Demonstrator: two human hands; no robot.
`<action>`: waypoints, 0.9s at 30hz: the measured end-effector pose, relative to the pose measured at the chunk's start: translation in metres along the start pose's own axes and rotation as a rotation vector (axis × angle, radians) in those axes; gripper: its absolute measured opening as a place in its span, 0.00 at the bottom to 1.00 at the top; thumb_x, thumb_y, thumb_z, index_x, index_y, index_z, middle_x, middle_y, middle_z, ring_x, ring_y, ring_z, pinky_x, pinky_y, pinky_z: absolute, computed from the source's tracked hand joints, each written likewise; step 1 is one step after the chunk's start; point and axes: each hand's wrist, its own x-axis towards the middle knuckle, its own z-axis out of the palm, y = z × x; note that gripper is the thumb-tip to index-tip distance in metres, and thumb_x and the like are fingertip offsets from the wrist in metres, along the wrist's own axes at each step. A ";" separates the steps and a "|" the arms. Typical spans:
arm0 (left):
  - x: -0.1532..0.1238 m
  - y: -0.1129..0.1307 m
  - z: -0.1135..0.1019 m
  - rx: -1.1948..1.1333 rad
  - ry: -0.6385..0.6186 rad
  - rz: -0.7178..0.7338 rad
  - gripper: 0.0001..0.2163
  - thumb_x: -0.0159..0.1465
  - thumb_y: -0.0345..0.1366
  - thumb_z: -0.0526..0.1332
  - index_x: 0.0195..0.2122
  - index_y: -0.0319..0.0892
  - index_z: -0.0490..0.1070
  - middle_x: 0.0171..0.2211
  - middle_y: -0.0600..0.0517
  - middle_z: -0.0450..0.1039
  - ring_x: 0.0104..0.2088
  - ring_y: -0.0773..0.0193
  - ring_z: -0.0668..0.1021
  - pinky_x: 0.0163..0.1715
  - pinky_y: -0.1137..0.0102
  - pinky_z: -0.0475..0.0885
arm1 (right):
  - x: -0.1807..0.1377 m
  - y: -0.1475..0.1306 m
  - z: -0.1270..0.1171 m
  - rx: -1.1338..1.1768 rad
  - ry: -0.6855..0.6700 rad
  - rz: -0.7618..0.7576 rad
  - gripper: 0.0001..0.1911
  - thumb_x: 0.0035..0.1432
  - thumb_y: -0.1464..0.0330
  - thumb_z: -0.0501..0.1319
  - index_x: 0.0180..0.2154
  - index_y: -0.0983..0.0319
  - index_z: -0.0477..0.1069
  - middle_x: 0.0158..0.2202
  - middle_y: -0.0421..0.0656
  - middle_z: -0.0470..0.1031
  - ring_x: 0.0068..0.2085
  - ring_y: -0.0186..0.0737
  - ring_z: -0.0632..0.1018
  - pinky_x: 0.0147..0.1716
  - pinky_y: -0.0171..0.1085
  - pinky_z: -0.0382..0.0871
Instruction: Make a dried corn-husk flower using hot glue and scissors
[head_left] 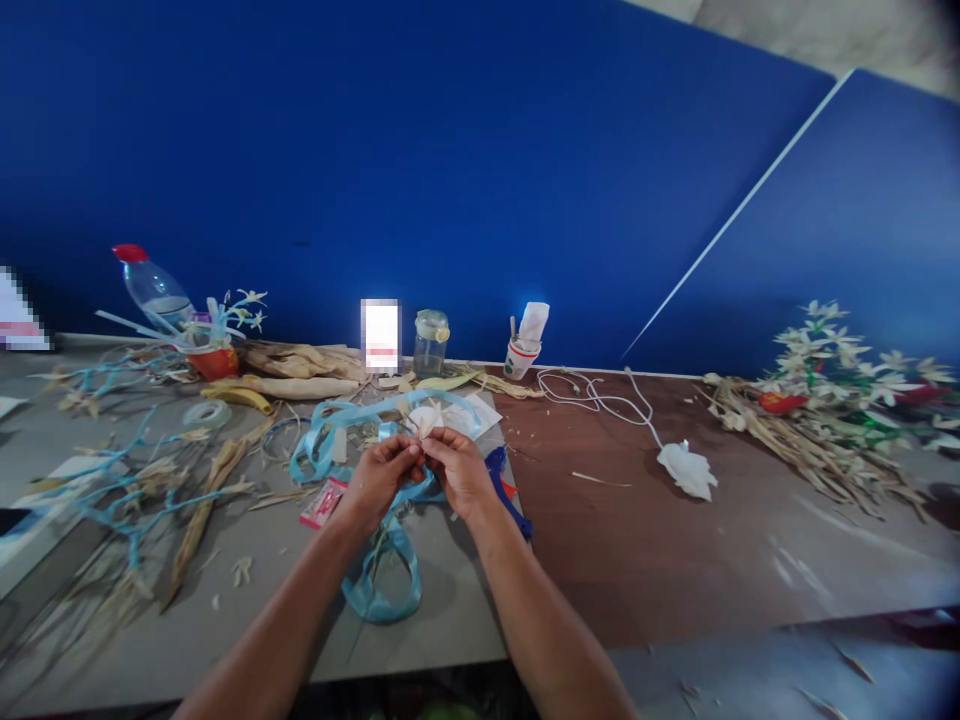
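Observation:
My left hand [381,478] and my right hand [459,470] meet above the grey table top [225,620], fingers pinched together on a small pale flower made of dried husk [427,418]. A thin stem hangs down from it between my wrists. Light blue ribbon [379,585] loops under my hands and curls back toward the wall. A blue-handled tool [504,487] lies just right of my right hand. A small pink packet [323,502] lies left of my left wrist.
Dried husks and blue-wrapped stems [127,490] cover the left side. A tilted plastic bottle [154,287], a jar [430,342] and a paper cup [521,355] stand by the blue wall. A white cable [600,400] and white cloth [688,470] lie on the brown surface; finished flowers [825,390] are at right.

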 end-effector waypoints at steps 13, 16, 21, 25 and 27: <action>0.000 0.000 -0.001 0.101 -0.027 0.042 0.13 0.49 0.42 0.68 0.27 0.37 0.71 0.22 0.55 0.71 0.21 0.71 0.71 0.24 0.75 0.66 | 0.006 0.007 -0.004 -0.012 0.016 -0.058 0.09 0.36 0.68 0.68 0.21 0.63 0.70 0.21 0.36 0.71 0.21 0.28 0.66 0.22 0.30 0.59; 0.002 -0.002 -0.002 0.107 -0.021 0.059 0.13 0.49 0.41 0.68 0.26 0.37 0.71 0.21 0.55 0.70 0.20 0.72 0.70 0.23 0.75 0.65 | 0.006 0.008 -0.004 -0.005 -0.027 -0.060 0.10 0.36 0.67 0.68 0.21 0.62 0.68 0.20 0.35 0.69 0.20 0.29 0.66 0.21 0.30 0.61; 0.002 -0.004 -0.005 0.132 -0.031 0.075 0.11 0.51 0.40 0.67 0.26 0.37 0.71 0.21 0.55 0.70 0.20 0.72 0.70 0.24 0.75 0.66 | 0.005 0.009 -0.005 0.007 -0.111 -0.039 0.12 0.38 0.65 0.68 0.22 0.61 0.66 0.16 0.34 0.67 0.17 0.30 0.67 0.17 0.32 0.62; 0.001 -0.003 -0.004 0.139 -0.031 0.074 0.10 0.52 0.40 0.67 0.27 0.37 0.71 0.22 0.55 0.70 0.21 0.72 0.70 0.24 0.75 0.65 | 0.006 0.008 -0.006 0.045 -0.143 -0.044 0.13 0.37 0.66 0.70 0.22 0.62 0.66 0.16 0.34 0.67 0.18 0.30 0.67 0.16 0.31 0.63; 0.001 -0.002 -0.003 0.137 -0.035 0.073 0.11 0.52 0.40 0.67 0.27 0.37 0.71 0.21 0.55 0.70 0.21 0.72 0.70 0.24 0.75 0.65 | 0.007 0.007 -0.007 0.054 -0.172 -0.034 0.14 0.37 0.65 0.70 0.22 0.62 0.66 0.16 0.34 0.66 0.18 0.31 0.67 0.16 0.32 0.64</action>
